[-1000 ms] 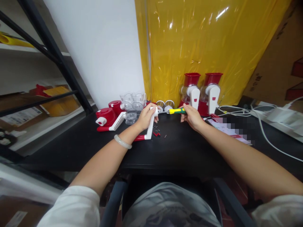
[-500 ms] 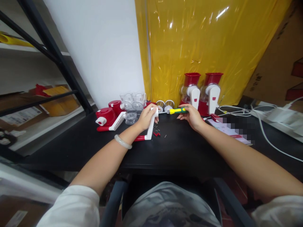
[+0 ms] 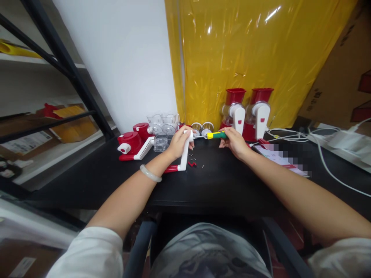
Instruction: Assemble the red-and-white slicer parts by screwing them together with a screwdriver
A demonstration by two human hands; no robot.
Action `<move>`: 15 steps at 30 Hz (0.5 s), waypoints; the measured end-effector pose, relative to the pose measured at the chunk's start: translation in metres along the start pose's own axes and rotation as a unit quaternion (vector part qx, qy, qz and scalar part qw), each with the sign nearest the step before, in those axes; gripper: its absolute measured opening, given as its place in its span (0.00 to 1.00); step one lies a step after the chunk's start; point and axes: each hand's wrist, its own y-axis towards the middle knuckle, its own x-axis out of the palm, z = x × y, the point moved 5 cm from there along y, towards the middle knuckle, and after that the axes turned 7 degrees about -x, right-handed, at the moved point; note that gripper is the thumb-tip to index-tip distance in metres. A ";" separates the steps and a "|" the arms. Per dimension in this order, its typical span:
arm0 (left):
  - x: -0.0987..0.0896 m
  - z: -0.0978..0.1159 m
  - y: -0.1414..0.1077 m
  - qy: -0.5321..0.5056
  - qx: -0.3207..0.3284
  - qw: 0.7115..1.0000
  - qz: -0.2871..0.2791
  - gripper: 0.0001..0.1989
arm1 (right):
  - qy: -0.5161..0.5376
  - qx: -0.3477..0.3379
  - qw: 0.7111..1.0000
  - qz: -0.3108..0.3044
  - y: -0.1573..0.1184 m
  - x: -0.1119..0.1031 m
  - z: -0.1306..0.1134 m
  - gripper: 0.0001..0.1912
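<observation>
In the head view, the left hand (image 3: 179, 143) was closed round the upper end of a white crank arm (image 3: 184, 156), which stood tilted over the middle of the black desk (image 3: 226, 181), its red grip (image 3: 172, 168) at the lower end. The right hand (image 3: 236, 143) gripped the rear of a green-and-yellow screwdriver (image 3: 216, 135), held nearly level with its shaft running towards the crank's upper end. Doing this well seemed to call for a firm left hold, so that the crank could not twist, with the shaft square to the part and a steady push along its line; slow turns would have lessened the risk of slipping towards the left fingers. The small metal pieces (image 3: 191, 159) and a red plastic piece (image 3: 191, 164) lay close below, where a sleeve or wrist could have scattered them.

The tip of the shaft was lost at the crank beside the fingers, so whether it sat in a screw could not be told. The left forearm hid the far end of the red grip, the metal pieces were too small to identify surely, and the bright flat screen (image 3: 272, 156) at the right was partly pixelated
</observation>
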 end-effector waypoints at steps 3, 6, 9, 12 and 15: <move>-0.001 -0.001 0.001 -0.003 -0.001 1.000 -0.001 0.17 | -0.006 -0.002 1.000 -0.008 0.000 0.000 0.001 0.19; -0.001 -0.002 0.001 -0.004 0.001 1.000 -0.002 0.17 | -0.016 -0.003 1.000 -0.010 0.001 -0.001 0.002 0.21; 0.000 -0.001 0.001 -0.007 0.000 1.000 -0.001 0.17 | -0.019 -0.009 1.000 -0.011 0.002 -0.002 0.003 0.21; 0.000 0.000 0.001 -0.008 -0.006 1.000 0.003 0.18 | -0.021 -0.015 1.000 -0.011 0.002 -0.002 0.003 0.22; 0.001 0.001 0.000 -0.001 -0.003 1.000 0.003 0.18 | -0.024 -0.023 0.999 -0.008 0.002 -0.001 0.002 0.21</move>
